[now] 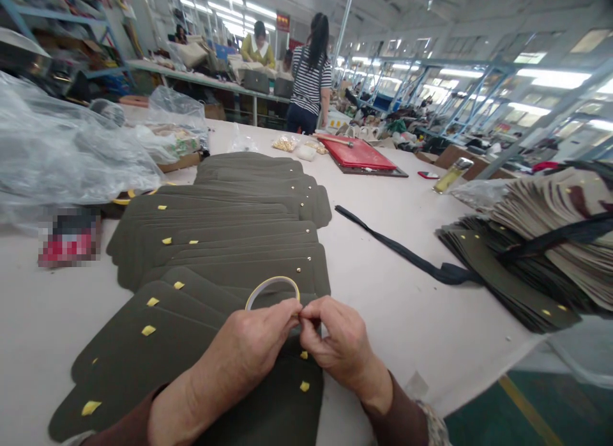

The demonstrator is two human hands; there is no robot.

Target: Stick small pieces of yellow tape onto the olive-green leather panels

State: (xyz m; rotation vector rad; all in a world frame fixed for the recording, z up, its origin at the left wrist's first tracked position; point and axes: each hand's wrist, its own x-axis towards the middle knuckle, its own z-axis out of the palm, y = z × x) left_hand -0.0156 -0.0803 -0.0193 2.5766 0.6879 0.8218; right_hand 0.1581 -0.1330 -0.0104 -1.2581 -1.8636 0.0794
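Note:
A thin ring-shaped roll of yellow tape [274, 282] rises from my left hand [256, 340], whose fingers are closed on it. Fingertip to fingertip with it, my right hand [338, 340] is pinched together at the tape's near side. Whatever sits in that pinch is too small to make out. Both hands hover over overlapping dark olive fabric panels [220, 241] with rounded ends, spread across the table. Small yellow tape pieces [149, 330] stick to several panels, and little gold studs [309, 259] show along the right ends of others.
A bundle of similar panels [517, 273] with a black strap [402, 251] lies at right. A red board [357, 152], a bottle [453, 175] and small bags [306, 152] stand at the back. Clear plastic [62, 139] heaps at left. Other people [311, 75] stand beyond the table.

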